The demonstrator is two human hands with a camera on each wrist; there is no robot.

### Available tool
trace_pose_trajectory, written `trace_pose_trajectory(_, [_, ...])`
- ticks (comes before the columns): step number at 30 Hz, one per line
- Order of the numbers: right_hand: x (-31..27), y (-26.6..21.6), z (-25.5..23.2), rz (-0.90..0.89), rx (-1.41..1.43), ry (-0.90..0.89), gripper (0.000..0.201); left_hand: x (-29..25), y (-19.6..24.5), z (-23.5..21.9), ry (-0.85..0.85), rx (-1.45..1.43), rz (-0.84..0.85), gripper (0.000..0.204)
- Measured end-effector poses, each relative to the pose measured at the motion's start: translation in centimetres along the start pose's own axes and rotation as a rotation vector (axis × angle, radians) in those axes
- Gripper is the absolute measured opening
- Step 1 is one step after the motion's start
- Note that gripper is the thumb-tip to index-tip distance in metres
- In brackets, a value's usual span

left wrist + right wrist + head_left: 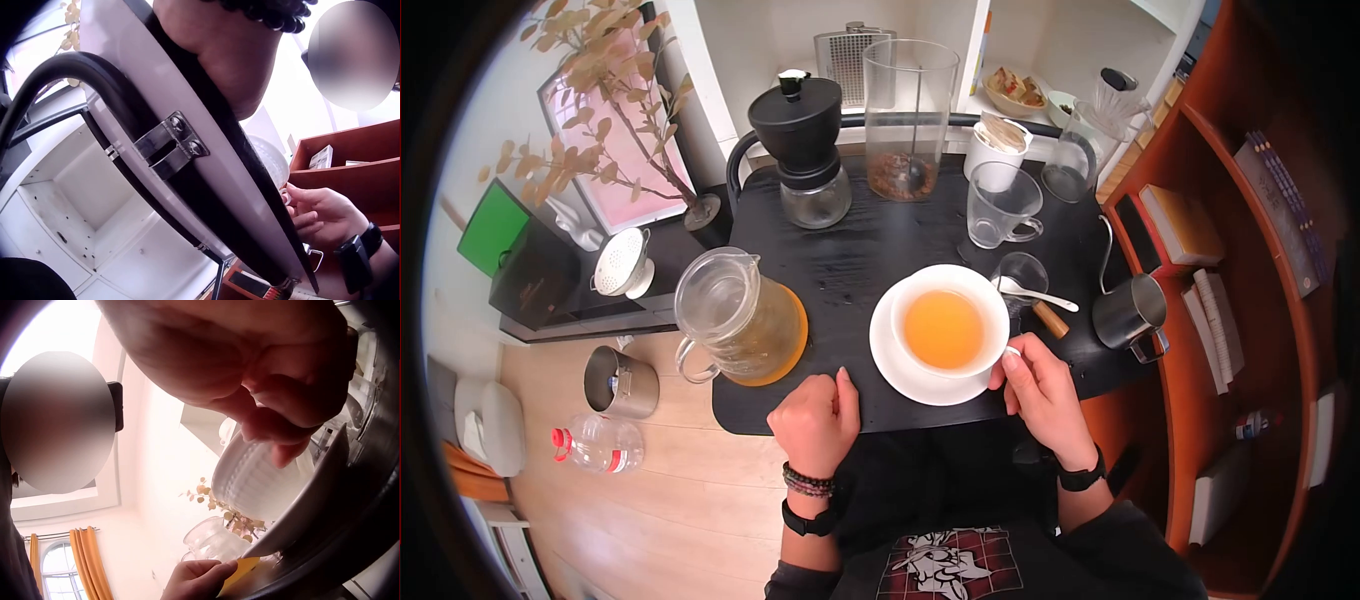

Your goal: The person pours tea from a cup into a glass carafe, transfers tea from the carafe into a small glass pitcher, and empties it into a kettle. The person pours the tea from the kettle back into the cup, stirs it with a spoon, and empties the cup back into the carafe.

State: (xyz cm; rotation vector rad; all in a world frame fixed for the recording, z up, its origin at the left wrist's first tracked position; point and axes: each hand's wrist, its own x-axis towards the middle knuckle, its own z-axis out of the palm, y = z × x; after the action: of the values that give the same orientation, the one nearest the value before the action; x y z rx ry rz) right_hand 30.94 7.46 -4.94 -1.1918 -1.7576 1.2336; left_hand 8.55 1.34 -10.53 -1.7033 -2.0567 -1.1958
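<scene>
My right hand (1040, 388) pinches the handle of a white teacup (908, 352) between thumb and fingers. The teacup holds amber liquid (943, 330) and stands upright on a white saucer (883, 357). In the right wrist view, the fingers overlap the ribbed side of the teacup (256, 481). Resting at the table's front edge, my left hand (815, 412) is curled into a loose fist with the thumb along the top and nothing in it. Left of the teacup, nearest that hand, stands a glass pitcher (730, 320) of yellowish liquid on an amber round base (795, 345).
Behind the teacup are a glass mug (1000, 205), a small glass with a white spoon (1040, 295), and a metal gooseneck kettle (1130, 315). A coffee grinder (805, 130), a tall glass cylinder (910, 120) and a white canister (997, 150) line the black table's (840, 285) back.
</scene>
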Motion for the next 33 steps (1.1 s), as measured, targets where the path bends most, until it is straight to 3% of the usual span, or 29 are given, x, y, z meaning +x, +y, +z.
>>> trace_pose_trajectory(9, [0.2, 1.6, 1.3, -0.054, 0.177, 0.031, 0.021, 0.0, -0.1, -0.3, 0.004, -0.017, 0.006, 0.03])
trace_pose_trajectory(11, [0.3, 1.4, 1.7, -0.058, 0.244, 0.117, 0.022, -0.1, -0.2, -0.1, 0.028, -0.087, -0.01, 0.033])
trace_pose_trajectory(29, [0.7, -0.5, 0.8, -0.197, 0.252, 0.267, 0.028, -0.2, -0.7, -0.5, 0.023, -0.112, -0.003, 0.031])
trace_pose_trajectory(33, [0.7, -0.9, 0.5, -0.216, 0.249, 0.276, 0.028, 0.3, -0.5, -3.3, 0.026, -0.359, 0.062, 0.032])
